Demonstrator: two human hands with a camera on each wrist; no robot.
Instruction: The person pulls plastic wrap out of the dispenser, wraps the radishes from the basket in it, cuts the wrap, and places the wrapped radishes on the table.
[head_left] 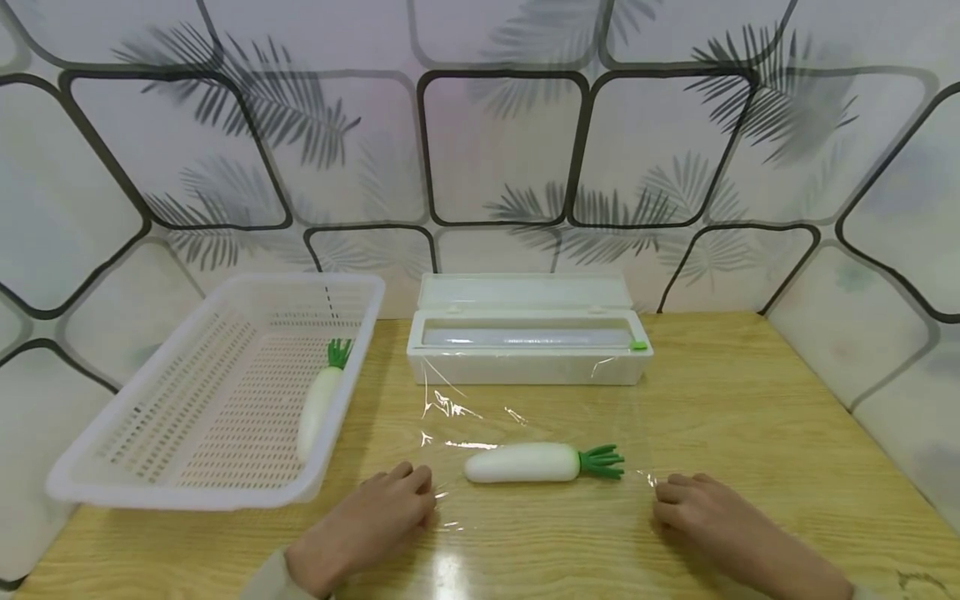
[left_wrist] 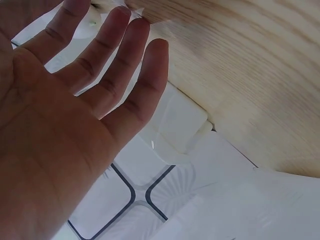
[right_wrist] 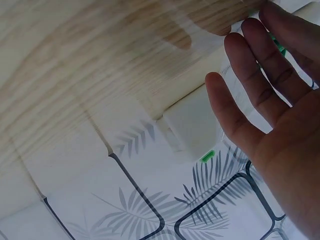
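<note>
1. Your step, as I judge it, is drawing out and spreading clear film [head_left: 515, 415] for wrapping a radish [head_left: 525, 462]. The film runs from the white box [head_left: 528, 368] at the far side towards you.
2. Your left hand [head_left: 386, 508] is at the film's left side, fingers half curled, tips apparently pinching its edge; your thumb's contact is hidden.
3. Your right hand [head_left: 701, 508] mirrors it at the right side, fingers loosely bent and tips gathered, seemingly on the film's edge too. Neither hand touches the radish.
4. The radish lies on the table [head_left: 750, 392] between your 2 hands, on the near side of the box. You can't tell from here whether the film passes under or over it.
5. Its long axis runs left to right, nearly parallel to the box's front. The green leaves point right, towards your right hand; the blunt white end points left.
6. The next move probably calls for an even, level pull from both hands, so the film stays flat, then a cut at the box; the green tab [head_left: 637, 345] at its right end may be the cutter.
7. A 2nd radish [head_left: 318, 408] lies in the basket [head_left: 180, 497] at left, along its right wall, leaves pointing far, white tip near.
</note>
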